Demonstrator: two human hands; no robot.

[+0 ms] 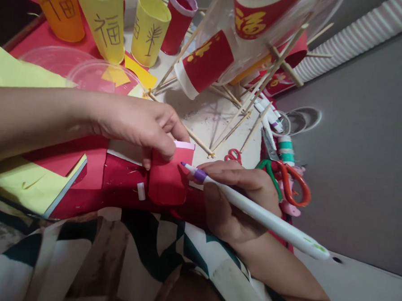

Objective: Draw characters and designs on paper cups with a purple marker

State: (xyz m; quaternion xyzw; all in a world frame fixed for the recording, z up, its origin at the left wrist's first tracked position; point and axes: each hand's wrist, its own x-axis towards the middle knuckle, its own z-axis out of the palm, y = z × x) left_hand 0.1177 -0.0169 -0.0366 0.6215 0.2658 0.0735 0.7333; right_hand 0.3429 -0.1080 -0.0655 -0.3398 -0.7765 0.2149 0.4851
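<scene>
My left hand (148, 125) is closed on the upper end of a small red paper cup (168, 184) with a pale pink rim, near the table's front edge. My right hand (242, 197) grips a white marker (261, 212) with a purple band and a purple tip. The marker's tip is close to the red cup's side; whether it touches, I cannot tell. The cup's visible side looks plain. A small white cap (141, 191) lies on the dark red cloth (118, 182) left of the cup.
Yellow paper cups (108, 29) with drawn characters stand at the back left. Behind my hands, wooden sticks (224, 95) form a frame beside red printed cups (208, 63). Orange-and-green scissors (291, 184) and several markers (272, 114) lie at right. Yellow paper (27, 182) lies at left.
</scene>
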